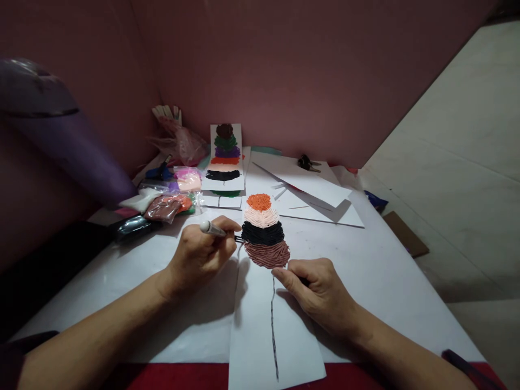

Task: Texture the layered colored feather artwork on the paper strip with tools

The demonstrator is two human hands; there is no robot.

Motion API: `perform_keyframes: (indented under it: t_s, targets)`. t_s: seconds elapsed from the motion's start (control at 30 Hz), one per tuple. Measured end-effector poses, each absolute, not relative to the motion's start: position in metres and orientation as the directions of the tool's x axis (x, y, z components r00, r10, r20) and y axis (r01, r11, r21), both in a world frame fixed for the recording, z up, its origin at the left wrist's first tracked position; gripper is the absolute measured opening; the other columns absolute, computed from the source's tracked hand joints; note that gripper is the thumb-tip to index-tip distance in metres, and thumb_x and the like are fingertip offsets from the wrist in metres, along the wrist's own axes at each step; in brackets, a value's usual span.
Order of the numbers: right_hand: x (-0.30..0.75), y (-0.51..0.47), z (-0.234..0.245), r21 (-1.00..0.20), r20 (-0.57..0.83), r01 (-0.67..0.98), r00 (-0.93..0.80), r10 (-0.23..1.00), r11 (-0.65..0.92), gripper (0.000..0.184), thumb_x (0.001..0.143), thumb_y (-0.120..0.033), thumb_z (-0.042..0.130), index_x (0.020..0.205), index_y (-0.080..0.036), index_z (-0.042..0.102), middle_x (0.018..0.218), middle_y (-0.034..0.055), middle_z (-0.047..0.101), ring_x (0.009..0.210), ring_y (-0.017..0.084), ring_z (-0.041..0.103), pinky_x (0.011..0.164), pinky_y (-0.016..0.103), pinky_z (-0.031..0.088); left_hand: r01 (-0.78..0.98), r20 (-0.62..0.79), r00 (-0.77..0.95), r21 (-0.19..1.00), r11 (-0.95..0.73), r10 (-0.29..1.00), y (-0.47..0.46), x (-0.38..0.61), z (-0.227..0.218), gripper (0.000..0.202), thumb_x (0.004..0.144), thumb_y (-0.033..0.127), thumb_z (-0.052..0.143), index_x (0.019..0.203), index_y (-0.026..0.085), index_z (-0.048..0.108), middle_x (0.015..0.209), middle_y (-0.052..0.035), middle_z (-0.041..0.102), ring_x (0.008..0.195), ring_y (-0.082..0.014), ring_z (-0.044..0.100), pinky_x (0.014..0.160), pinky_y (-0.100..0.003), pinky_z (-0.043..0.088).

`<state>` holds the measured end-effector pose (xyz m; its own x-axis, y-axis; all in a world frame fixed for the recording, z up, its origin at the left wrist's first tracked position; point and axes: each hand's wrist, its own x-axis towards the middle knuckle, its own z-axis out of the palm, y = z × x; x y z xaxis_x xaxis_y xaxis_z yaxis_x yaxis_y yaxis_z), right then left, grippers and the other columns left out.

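A long white card (260, 336) lies before me, bearing a feather shape in clay bands: orange (259, 202), pale peach (261, 218), black (263, 233) and brown (267, 254). Below them a thin dark stem line (273, 325) runs down the card. My left hand (206, 249) grips a white pen-shaped tool (213, 228), its thin dark prongs at the left edge of the black and brown bands. On the right, my right hand (319, 287) is closed, its thumb tip at the lower edge of the brown band. Whether its curled fingers hold anything is hidden.
Behind the card stands another card (224, 183) with colored clay bands. Bags of colored clay (168, 206) lie at the left, near a purple cylindrical object (65, 130). White sheets (300, 181) and keys (307, 163) lie at the back right.
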<state>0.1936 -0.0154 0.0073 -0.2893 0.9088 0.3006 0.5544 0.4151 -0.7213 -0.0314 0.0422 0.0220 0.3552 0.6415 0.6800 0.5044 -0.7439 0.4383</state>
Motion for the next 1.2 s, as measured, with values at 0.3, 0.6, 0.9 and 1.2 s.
perform_keyframes:
  t_s: [0.3,0.6,0.9,1.2]
  targets:
    - [0.1944,-0.0159,0.0058,-0.716,0.292,0.567,-0.288,0.912,0.408,0.049,0.093,-0.031,0.051,0.054,-0.022,0.022,0.049,-0.0075,0.022,0.046,0.008,0.021,0.043,0.025,0.021,0.402,0.719,0.329,0.480,-0.780,0.612,0.0414,-0.0306,0.0202,0.016,0.084,0.007,0.050,0.090,0.015,0.063,0.061,0.0031,0.058,0.047,-0.0079,0.053,0.047,-0.019,0.044]
    - [0.1945,-0.0156,0.0056,-0.725,0.290,0.558,-0.286,0.913,0.404,0.049,0.093,-0.030,0.051,0.054,-0.022,0.023,0.048,-0.0076,0.022,0.046,0.008,0.021,0.042,0.025,0.021,0.442,0.680,0.358,0.480,-0.758,0.640,0.0429,-0.0306,0.0205,0.016,0.086,0.010,0.048,0.089,0.014,0.063,0.056,0.0038,0.055,0.046,-0.0087,0.053,0.046,-0.019,0.044]
    - [0.1934,-0.0154,0.0059,-0.735,0.296,0.544,-0.280,0.913,0.405,0.049,0.093,-0.031,0.051,0.053,-0.022,0.024,0.048,-0.0074,0.023,0.045,0.008,0.022,0.041,0.025,0.021,0.451,0.656,0.367,0.494,-0.743,0.659,0.0442,-0.0310,0.0178,0.016,0.086,0.010,0.048,0.090,0.015,0.062,0.058,0.0039,0.056,0.047,-0.0081,0.052,0.048,-0.019,0.045]
    - [0.1944,-0.0150,0.0062,-0.724,0.288,0.560,-0.287,0.914,0.404,0.049,0.093,-0.031,0.051,0.054,-0.022,0.023,0.049,-0.0072,0.022,0.046,0.008,0.022,0.043,0.024,0.021,0.454,0.656,0.380,0.482,-0.749,0.653,0.0449,-0.0316,0.0203,0.017,0.084,0.009,0.048,0.089,0.015,0.063,0.059,0.0036,0.057,0.047,-0.0081,0.051,0.047,-0.019,0.043]
